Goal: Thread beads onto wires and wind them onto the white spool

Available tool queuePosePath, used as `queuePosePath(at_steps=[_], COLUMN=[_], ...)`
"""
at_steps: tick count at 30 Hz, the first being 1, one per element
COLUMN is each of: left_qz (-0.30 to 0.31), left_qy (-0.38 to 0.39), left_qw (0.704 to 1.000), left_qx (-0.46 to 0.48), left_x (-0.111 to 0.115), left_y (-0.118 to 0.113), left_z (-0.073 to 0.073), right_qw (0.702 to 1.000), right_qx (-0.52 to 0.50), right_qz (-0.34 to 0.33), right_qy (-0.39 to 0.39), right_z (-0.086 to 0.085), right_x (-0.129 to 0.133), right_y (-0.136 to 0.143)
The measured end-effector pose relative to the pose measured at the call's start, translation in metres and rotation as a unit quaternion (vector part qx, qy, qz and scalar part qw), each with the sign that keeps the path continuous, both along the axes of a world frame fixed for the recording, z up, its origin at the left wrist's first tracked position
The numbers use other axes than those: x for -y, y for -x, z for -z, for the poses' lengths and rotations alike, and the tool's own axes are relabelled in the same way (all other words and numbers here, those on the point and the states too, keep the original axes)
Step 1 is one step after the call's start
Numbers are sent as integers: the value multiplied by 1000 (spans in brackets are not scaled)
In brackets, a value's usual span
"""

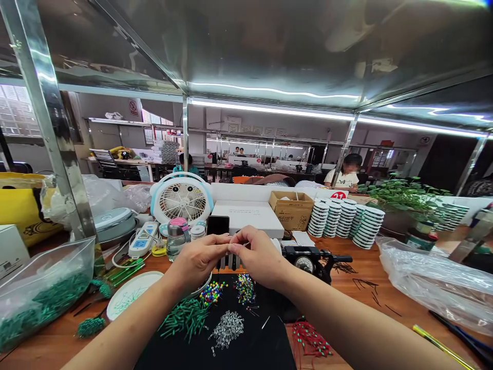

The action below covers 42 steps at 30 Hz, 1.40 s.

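My left hand [200, 257] and my right hand [262, 257] meet above the far part of a black mat [262, 344]. Fingers of both are pinched together, and whatever they hold is too small to make out. Under them on the mat lie a pile of green tubes [187, 317], a heap of small metal pieces [228, 329] and two clusters of colourful beads or pin heads [212, 293]. Just behind my right hand is a black device with a round dial [304, 264].
A fan [182, 200], a bottle [177, 241], a white box [248, 217] and a cardboard box [291, 210] stand behind. Stacked spools [365, 226] are at right, red cords [311, 339] nearer. Left: a bag of green pieces [46, 293] and a white plate [134, 288]. A person [344, 177] sits beyond.
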<state>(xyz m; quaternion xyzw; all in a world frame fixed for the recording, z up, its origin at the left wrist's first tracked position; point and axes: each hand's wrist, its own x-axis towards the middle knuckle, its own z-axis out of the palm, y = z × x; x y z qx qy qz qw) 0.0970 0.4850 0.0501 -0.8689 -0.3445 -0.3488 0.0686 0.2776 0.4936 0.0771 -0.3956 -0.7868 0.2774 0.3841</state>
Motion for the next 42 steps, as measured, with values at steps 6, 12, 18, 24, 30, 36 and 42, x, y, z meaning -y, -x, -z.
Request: queuePosePath(at_steps=[6, 12, 18, 24, 30, 36, 42], left_qz=[1, -1, -20, 41, 76, 61, 71], left_qy=[13, 39, 159, 342, 397, 402, 370], left_qw=[1000, 999, 984, 919, 885, 885, 906], left_qx=[3, 25, 79, 189, 229, 225, 194], left_x=[1, 3, 5, -13, -21, -17, -17], left_y=[-2, 1, 3, 2, 5, 2, 4], left_z=[-3, 0, 0, -16, -15, -20, -20], right_qw=[1000, 998, 998, 998, 995, 988, 977], right_qx=[5, 44, 60, 53, 58, 59, 76], right_qz=[2, -20, -11, 17, -1, -19, -35], right_qy=[-17, -34, -13, -21, -77, -145, -196], right_z=[2, 4, 0, -3, 4, 10, 13], right_x=[0, 3, 1, -12, -17, -14, -12], right_y=[2, 2, 5, 12, 15, 13, 10])
